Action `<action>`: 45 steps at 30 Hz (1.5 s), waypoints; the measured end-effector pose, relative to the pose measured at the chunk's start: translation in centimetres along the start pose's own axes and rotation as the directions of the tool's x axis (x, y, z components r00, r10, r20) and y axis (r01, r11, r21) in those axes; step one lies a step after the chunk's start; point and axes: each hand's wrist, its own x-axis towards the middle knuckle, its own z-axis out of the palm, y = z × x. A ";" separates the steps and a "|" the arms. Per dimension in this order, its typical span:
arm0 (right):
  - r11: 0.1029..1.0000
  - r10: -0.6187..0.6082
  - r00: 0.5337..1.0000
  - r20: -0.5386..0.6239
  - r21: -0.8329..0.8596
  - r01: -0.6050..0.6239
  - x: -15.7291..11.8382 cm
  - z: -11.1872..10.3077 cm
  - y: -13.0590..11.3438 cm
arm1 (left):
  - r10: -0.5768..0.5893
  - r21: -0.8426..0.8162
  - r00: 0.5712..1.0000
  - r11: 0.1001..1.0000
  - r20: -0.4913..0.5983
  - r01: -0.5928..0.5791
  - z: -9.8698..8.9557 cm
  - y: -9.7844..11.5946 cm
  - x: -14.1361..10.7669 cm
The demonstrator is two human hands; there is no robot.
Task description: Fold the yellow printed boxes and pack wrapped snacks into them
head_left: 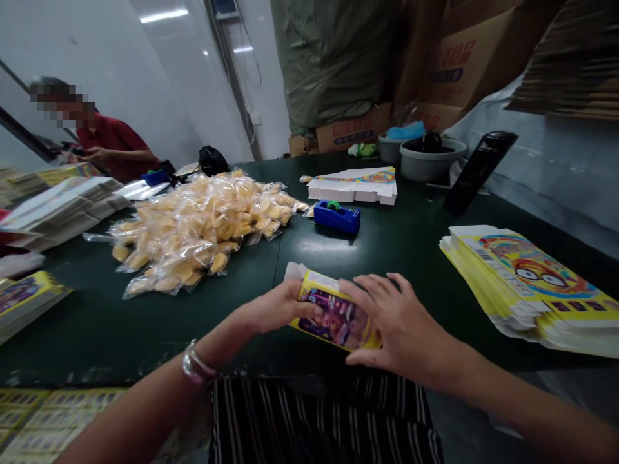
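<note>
A small yellow-and-purple printed carton (pixel 338 320) is tilted above the front of the dark green table, between my two hands. My left hand (pixel 278 306) grips its left end, the thumb lying across the printed face. An opened pale flap stands up at that end. My right hand (pixel 396 319) is around the right end, thumb at the lower edge and fingers over the top, some of them stretched out past it. What is inside the carton is hidden. Beyond my hands sits a blue tape dispenser (pixel 337 218) with a green core.
A heap of clear-wrapped yellowish pieces (pixel 193 219) covers the left middle of the table (pixel 242 335). Flat cartons (pixel 536 283) are stacked at right, more cartons (pixel 353 185) behind the dispenser. A black bottle-like object (pixel 478 171) stands near grey tubs (pixel 430 160). A person (pixel 116 145) works at far left.
</note>
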 end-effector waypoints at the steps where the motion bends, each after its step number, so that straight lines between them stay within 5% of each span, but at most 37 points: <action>1: 0.993 0.025 0.999 0.041 0.110 -0.030 0.8 -0.8 -0.5 | 0.011 0.110 0.998 0.994 0.054 -0.017 0.0 1.2 -0.5; 4: 0.839 0.074 0.986 0.152 0.525 -0.144 2.5 -1.4 -1.4 | 0.085 0.443 0.991 0.888 0.101 -0.121 0.3 4.2 -2.5; 6: 0.631 0.128 0.981 0.147 0.751 -0.195 2.6 -0.1 -1.9 | 0.273 0.564 0.957 0.807 -0.094 -0.175 0.5 4.6 -4.4; 7: 0.519 0.171 0.977 0.125 0.832 -0.197 2.4 0.8 -2.1 | 0.400 0.595 0.881 0.782 -0.254 -0.184 0.5 4.2 -5.5; 8: 0.415 0.216 0.970 0.109 0.889 -0.192 1.9 1.8 -2.4 | 0.501 0.595 0.755 0.782 -0.424 -0.185 0.7 3.4 -6.5; 10: 0.258 0.280 0.953 0.110 0.948 -0.186 0.8 3.8 -3.3 | 0.513 0.486 0.526 0.850 -0.678 -0.203 1.3 0.7 -8.3; 11: 0.210 0.306 0.945 0.116 0.960 -0.186 0.2 4.7 -3.9 | 0.427 0.365 0.522 0.904 -0.738 -0.223 1.8 -0.9 -9.0; 13: 0.165 0.377 0.920 0.107 0.970 -0.180 -0.8 6.1 -5.2 | 0.217 0.063 0.665 0.967 -0.714 -0.248 3.5 -4.0 -9.6; 14: 0.160 0.413 0.905 0.096 0.971 -0.176 -1.3 6.7 -5.9 | 0.155 -0.044 0.691 0.964 -0.706 -0.261 4.5 -5.4 -9.7; 18: 0.182 0.458 0.883 0.107 0.960 -0.211 -3.4 7.9 -7.6 | 0.115 -0.134 0.638 0.935 -0.761 -0.329 7.5 -8.6 -10.1; 23: 0.057 0.348 0.887 0.305 0.937 -0.344 -6.7 7.9 -7.8 | 0.075 -0.151 0.707 0.956 -0.703 -0.252 9.0 -11.3 -12.5; 26: 0.011 0.312 0.866 0.390 0.910 -0.414 -8.3 7.9 -8.3 | -0.013 -0.195 0.689 0.963 -0.724 -0.188 10.2 -13.0 -13.7; 32: -0.078 0.501 0.737 0.454 0.872 -0.484 -9.3 8.3 -10.1 | -0.115 -0.264 0.709 0.959 -0.695 -0.103 11.8 -13.7 -14.7; 39: -0.038 0.490 0.745 0.451 0.866 -0.499 -10.6 8.1 -9.6 | -0.048 -0.075 0.718 0.997 -0.694 -0.006 11.3 -12.5 -14.2; 45: 0.255 0.582 0.795 0.170 0.890 -0.377 -10.4 7.9 -8.6 | -0.004 -0.067 0.691 0.996 -0.723 -0.064 11.4 -12.4 -12.8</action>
